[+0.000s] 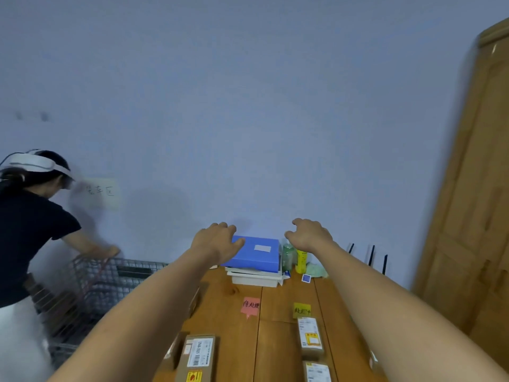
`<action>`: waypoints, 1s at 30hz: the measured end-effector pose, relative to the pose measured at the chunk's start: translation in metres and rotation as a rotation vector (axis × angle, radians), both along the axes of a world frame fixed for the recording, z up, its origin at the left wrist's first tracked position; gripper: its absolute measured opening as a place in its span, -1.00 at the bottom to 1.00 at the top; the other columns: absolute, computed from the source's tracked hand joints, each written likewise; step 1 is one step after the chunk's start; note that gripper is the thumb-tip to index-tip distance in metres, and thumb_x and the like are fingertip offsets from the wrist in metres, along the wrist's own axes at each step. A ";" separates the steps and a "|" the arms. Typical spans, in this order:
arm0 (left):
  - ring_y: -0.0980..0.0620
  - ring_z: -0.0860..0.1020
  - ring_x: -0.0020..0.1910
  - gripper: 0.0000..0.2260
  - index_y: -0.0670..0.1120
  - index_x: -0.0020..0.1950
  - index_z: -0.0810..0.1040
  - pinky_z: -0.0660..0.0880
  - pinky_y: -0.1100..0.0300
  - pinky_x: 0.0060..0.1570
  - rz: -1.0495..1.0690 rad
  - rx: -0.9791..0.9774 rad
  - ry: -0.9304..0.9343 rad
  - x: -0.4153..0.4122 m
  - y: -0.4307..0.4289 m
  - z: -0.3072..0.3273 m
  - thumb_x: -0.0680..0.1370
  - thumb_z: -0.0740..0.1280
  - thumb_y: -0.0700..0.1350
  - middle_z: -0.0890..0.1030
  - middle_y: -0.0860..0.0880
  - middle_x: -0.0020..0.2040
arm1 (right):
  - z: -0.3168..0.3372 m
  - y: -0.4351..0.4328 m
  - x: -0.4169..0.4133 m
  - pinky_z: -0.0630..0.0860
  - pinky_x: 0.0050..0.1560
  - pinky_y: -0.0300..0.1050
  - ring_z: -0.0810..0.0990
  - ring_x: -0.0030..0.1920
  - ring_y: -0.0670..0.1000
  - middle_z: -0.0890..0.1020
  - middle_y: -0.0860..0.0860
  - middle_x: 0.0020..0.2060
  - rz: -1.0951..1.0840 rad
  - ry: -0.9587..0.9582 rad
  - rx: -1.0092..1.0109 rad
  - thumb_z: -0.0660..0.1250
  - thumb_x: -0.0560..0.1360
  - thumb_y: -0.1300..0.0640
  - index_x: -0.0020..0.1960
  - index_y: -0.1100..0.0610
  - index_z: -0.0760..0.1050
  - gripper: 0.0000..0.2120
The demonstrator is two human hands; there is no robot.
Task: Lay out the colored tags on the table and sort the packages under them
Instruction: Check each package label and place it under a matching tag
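Reaching both hands past the tags toward the table's [278, 299] far edge.
Left hand [217, 241] and right hand [309, 235] hover with fingers spread, grasping nothing; packages [309, 336] lie behind them, long axes toward that edge.

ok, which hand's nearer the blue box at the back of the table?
Left. The left hand overlaps the blue box's left top corner, though contact is unclear. The right hand hovers off to its right, above the green bottle.
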State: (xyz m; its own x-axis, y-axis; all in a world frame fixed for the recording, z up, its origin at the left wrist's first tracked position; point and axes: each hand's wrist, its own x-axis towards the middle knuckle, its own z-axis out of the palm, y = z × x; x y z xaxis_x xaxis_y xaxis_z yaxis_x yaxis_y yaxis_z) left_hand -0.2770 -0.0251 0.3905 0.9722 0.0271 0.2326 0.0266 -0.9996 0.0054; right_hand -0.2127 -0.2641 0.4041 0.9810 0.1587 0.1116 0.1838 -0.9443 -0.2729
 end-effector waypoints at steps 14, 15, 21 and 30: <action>-0.07 0.41 0.38 -0.45 -0.01 0.48 0.39 0.43 -0.04 0.22 0.053 0.072 0.030 0.053 0.135 -0.019 0.63 0.01 0.28 0.47 -0.05 0.41 | -0.009 0.124 0.062 0.40 0.30 0.03 0.39 0.44 0.16 0.42 0.06 0.47 0.037 0.018 -0.001 0.16 0.59 -0.11 0.57 0.03 0.23 -0.42; -0.07 0.40 0.39 -0.44 -0.01 0.48 0.38 0.43 -0.05 0.23 0.054 0.068 0.030 0.062 0.145 -0.019 0.63 0.01 0.28 0.46 -0.05 0.42 | -0.010 0.132 0.071 0.40 0.31 0.03 0.39 0.44 0.16 0.41 0.06 0.47 0.033 0.015 0.018 0.17 0.59 -0.11 0.56 0.03 0.23 -0.42; -0.09 0.36 0.44 -0.42 0.01 0.53 0.33 0.40 -0.08 0.28 0.063 0.105 0.122 0.111 0.185 -0.028 0.63 -0.01 0.30 0.41 -0.06 0.47 | -0.019 0.171 0.113 0.42 0.31 0.06 0.40 0.42 0.17 0.41 0.07 0.47 0.011 0.049 0.048 0.17 0.59 -0.09 0.56 0.04 0.24 -0.43; -0.12 0.35 0.46 -0.40 0.01 0.56 0.28 0.37 -0.10 0.31 0.061 0.099 0.262 0.157 0.232 -0.042 0.63 -0.03 0.31 0.38 -0.07 0.51 | -0.047 0.216 0.149 0.42 0.35 0.05 0.38 0.44 0.15 0.38 0.06 0.49 -0.029 0.125 0.068 0.18 0.59 -0.07 0.56 0.03 0.23 -0.43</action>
